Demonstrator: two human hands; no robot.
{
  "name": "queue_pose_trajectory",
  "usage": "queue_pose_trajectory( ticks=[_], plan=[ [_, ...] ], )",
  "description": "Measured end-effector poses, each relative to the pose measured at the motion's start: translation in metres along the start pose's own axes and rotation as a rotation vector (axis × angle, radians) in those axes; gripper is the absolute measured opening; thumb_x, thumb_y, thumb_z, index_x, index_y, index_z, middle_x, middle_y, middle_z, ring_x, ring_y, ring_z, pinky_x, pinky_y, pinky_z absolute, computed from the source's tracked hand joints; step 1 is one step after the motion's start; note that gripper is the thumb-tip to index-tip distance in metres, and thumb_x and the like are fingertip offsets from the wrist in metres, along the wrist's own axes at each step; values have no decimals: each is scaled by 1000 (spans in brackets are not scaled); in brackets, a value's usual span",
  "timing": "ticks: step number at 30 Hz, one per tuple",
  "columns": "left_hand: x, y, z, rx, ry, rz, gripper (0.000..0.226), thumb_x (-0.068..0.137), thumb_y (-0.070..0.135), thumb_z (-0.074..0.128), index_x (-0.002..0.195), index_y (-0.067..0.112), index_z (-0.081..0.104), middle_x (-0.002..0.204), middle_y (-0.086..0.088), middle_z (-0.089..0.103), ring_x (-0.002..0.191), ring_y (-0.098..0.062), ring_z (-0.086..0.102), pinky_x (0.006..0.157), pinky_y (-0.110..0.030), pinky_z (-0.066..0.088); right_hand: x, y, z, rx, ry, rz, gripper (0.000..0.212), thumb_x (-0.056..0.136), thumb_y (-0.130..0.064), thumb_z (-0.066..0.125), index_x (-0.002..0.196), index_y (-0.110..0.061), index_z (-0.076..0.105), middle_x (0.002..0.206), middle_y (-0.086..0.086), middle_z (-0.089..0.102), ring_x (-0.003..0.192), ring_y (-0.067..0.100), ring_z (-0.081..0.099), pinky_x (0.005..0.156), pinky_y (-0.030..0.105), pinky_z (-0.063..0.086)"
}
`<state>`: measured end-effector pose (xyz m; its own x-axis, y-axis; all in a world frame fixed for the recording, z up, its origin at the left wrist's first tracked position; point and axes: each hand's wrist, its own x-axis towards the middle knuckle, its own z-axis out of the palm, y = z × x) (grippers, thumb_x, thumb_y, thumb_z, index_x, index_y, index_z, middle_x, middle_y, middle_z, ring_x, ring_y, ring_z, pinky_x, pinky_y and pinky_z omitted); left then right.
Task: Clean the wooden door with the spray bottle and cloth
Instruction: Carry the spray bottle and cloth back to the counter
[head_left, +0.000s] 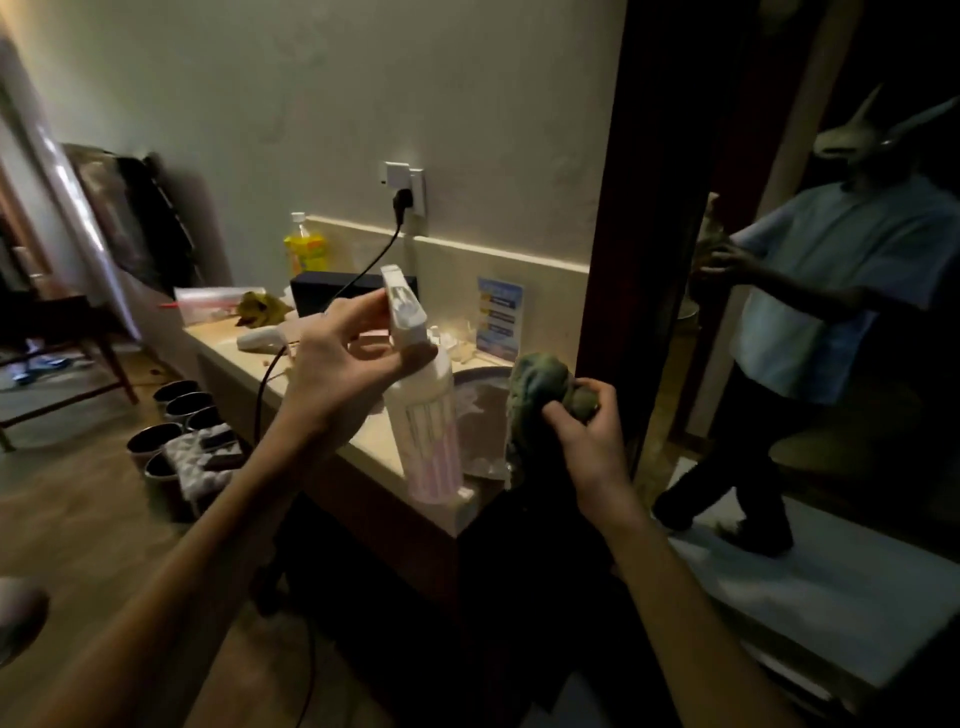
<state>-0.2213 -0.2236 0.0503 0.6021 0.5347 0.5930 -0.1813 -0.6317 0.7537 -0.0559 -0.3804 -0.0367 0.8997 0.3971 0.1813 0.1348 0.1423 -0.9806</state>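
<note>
**Both hands loaded: bottle in L, cloth in R**

L hand (337, 364): grasping the spray bottle (426, 426) high up. Fingers curl round the neck under the trigger head, thumb lies along the head's side. Bottle is white plastic and cylindrical w/ a boxy white sprayer. It carries a pale pink striped label, blurred. It is tilted, nozzle end up and away, base down over the near corner of the surface (223, 338).

R hand (587, 436): clenched on the cloth (540, 389), fingers and thumb curled tight into it. Cloth is green, nubby, bunched into a lump above the fist, w/ a tail hanging below. It sits just R of the bottle, not touching it.

Dark wood upright (613, 234) stands right behind the cloth; door or frame, can't tell. Smooth, glossy, v. dark brown.

Surface is pale and smooth, w/ a round grey plate (478, 410) behind the bottle. Farther back are a blue card (500, 317), a black box (322, 291) and a yellow bottle (304, 247). A black cable (363, 270) runs up to a wall socket (408, 189).
</note>
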Motion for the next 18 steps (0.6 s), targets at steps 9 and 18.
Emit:
queue_pose_trajectory(
  ticks=[9, 18],
  plan=[
    [111, -75, 27, -65, -200, 51, 58, 78, 32, 81, 129, 33, 54, 120, -2, 59, 102, 4, 60, 80, -6, 49, 84, 12, 56, -45, 165, 8, 38, 89, -10, 67, 119, -14, 45, 102, 6, 58, 84, 13, 59, 57, 17, 50],
    [184, -131, 54, -169, -455, 114, 49, 81, 28, 81, 127, 30, 64, 111, 0, 60, 97, 9, 60, 77, -4, 47, 97, 39, 81, -358, 342, -28, 35, 89, -12, 67, 117, -21, 49, 107, 2, 61, 98, 14, 59, 68, 7, 44]
  ],
)
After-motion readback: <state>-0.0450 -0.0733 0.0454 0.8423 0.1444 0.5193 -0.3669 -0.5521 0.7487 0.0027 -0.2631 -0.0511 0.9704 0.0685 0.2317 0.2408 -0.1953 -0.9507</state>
